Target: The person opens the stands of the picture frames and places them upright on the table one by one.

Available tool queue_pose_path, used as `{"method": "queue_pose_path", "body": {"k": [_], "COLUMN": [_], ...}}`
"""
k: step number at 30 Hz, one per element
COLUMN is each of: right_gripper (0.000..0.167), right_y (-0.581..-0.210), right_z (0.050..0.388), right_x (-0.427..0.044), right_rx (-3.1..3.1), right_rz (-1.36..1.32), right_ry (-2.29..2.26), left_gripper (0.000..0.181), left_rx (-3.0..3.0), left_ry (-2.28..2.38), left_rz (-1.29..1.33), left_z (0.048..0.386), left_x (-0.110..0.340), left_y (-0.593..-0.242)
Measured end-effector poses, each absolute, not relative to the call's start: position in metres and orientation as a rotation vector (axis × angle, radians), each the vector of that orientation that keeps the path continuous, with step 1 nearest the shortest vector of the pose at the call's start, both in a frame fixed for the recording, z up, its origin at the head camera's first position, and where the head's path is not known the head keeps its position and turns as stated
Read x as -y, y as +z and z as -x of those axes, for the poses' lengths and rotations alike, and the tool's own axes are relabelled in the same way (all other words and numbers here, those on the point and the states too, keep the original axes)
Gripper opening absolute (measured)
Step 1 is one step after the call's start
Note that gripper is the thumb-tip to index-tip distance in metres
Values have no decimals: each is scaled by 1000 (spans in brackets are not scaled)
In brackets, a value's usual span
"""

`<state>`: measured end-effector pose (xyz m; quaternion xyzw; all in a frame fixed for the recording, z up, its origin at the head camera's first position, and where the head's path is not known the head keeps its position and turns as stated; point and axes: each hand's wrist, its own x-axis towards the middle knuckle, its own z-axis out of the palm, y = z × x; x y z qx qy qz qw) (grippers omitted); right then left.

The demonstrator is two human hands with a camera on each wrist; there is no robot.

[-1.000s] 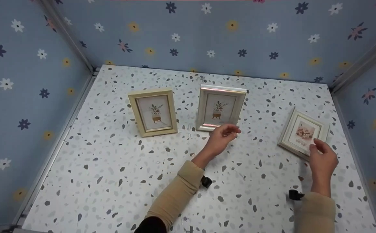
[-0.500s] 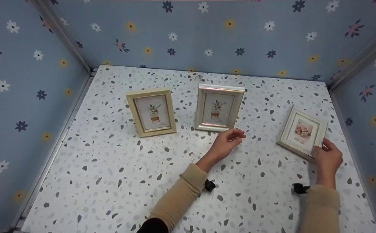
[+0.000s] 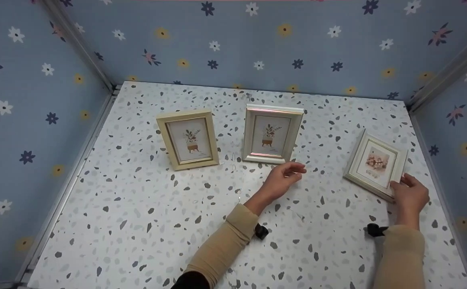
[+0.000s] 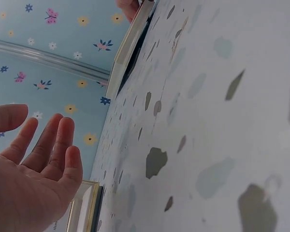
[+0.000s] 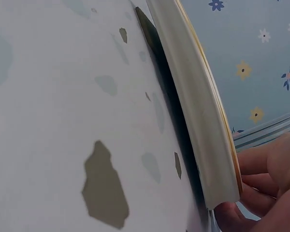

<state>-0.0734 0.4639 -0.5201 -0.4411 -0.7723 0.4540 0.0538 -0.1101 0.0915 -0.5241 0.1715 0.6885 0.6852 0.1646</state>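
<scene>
At the right, a cream picture frame (image 3: 357, 169) with a pinkish photo lies tilted back, face up. My right hand (image 3: 411, 196) grips its lower right corner, thumb at the front edge and fingers curled by the side. The right wrist view shows a dark gap between the frame's side (image 5: 198, 101) and the tabletop. My left hand (image 3: 280, 182) is held with loosely bent fingers and nothing in them, just in front of a silver-white picture frame (image 3: 272, 134) that stands upright. The left wrist view shows that left palm (image 4: 34, 179) bare.
Left of the middle, a pale gold picture frame (image 3: 189, 140) with a potted-plant print stands upright. The speckled white tabletop (image 3: 137, 224) is bounded by flowered blue walls (image 3: 237, 44) at the back and both sides.
My right hand has slid from over the photo to the cream frame's lower right corner. My left hand has drifted slightly right and towards me. The upright frames stay put.
</scene>
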Motion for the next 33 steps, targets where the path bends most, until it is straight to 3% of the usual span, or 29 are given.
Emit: {"method": "queue_pose_path", "body": {"k": [33], "right_gripper": [65], "right_y": [-518], "right_z": [60], "right_x": [-451], "right_rx": [1750], "right_rz": [1432], "right_ry": [1879], "left_gripper": [31], "left_rx": [-1828], "left_ry": [2014], "left_rz": [-449], "left_z": [112], "left_x": [-89], "left_y": [-526]}}
